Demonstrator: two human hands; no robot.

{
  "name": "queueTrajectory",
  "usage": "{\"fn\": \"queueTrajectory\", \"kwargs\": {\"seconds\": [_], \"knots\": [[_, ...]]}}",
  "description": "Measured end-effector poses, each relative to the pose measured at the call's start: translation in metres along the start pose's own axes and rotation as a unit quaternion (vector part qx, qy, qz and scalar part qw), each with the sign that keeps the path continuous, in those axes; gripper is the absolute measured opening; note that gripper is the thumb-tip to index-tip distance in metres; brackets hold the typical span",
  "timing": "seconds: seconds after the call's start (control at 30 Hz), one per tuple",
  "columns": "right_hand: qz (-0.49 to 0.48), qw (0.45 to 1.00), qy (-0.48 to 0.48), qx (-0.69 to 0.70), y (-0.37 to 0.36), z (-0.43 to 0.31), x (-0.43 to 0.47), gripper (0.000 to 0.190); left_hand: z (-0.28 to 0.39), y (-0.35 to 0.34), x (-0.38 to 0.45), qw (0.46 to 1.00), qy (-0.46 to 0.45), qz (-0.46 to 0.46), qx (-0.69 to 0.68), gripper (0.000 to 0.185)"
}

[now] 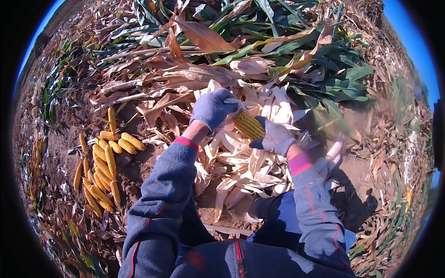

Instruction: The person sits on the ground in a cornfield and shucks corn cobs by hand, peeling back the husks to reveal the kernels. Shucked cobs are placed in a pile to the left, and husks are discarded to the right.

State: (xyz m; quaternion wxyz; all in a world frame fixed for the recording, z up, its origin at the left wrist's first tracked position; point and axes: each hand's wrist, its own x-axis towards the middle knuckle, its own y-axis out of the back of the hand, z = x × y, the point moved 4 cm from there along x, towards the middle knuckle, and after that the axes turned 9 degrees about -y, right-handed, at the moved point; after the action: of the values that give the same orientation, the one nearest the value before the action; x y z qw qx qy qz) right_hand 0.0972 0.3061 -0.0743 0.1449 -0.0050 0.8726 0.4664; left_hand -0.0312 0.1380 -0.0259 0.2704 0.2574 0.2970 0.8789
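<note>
Between my hands, over a heap of pale corn husks (243, 163), is a yellow corn cob (249, 125), its kernels bare and its length tilted down to the right. My left hand (216, 107), in a grey knit glove, closes around the husk at the cob's upper left end. The lower right end is gripped by my right hand (274, 137), gloved in the same way; its fingers partly hide that end.
Several husked cobs (104, 163) lie piled on bare soil at the left, with more cobs (38, 149) farther left. Dry and green corn stalks (208, 62) stretch across the far side. My bent legs (278, 215) flank the husk heap's near edge.
</note>
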Motion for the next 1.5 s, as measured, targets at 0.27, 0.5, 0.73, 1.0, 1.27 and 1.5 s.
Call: {"fn": "queueTrajectory", "kwargs": {"seconds": [0.27,0.5,0.73,1.0,1.27,1.5], "knots": [[-0.059,0.996,-0.066,-0.011,-0.001,0.001,-0.016,0.07,-0.009,-0.002,-0.012,0.997,-0.04,-0.057,0.042,0.027],[0.179,0.949,-0.26,0.019,0.069,0.058,-0.027,0.064,0.047,0.008,-0.016,0.965,-0.205,0.049,0.157,0.057],[0.407,0.883,-0.2,0.122,0.127,0.118,-0.12,0.073,0.014,0.012,-0.025,0.994,-0.094,0.029,0.057,0.025],[0.545,0.793,-0.252,0.105,0.176,0.134,-0.249,0.062,0.011,-0.001,-0.028,0.995,-0.084,-0.047,0.034,0.026],[0.575,0.696,-0.414,-0.112,-0.011,0.155,-0.249,0.079,0.007,-0.001,-0.034,0.988,-0.093,-0.09,0.081,0.026],[0.166,0.719,-0.499,0.454,-0.303,0.302,-0.278,0.041,0.027,-0.022,-0.028,0.977,-0.103,-0.156,0.107,0.022]]}}
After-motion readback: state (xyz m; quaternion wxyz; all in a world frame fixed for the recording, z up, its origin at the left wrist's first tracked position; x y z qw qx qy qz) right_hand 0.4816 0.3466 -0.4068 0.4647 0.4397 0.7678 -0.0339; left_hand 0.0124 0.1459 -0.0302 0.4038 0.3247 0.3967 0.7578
